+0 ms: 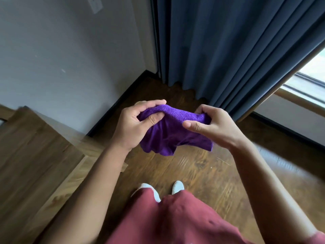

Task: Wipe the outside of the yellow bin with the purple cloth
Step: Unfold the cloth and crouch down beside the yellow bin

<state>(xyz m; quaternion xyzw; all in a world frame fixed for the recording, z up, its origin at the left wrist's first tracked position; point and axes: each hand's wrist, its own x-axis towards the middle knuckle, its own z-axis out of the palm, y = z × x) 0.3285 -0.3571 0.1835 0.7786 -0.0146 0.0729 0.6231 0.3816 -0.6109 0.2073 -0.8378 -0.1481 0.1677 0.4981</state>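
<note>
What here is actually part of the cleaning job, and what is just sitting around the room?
Part of the job:
- purple cloth, held up off the floor
- left hand, gripping its left end
- right hand, pinching its right end
(The yellow bin is not in view.)

Just there:
- blue curtain
- wooden floor
- wooden furniture on the left
- window
- grey wall

Wooden floor, two socked feet on it
</note>
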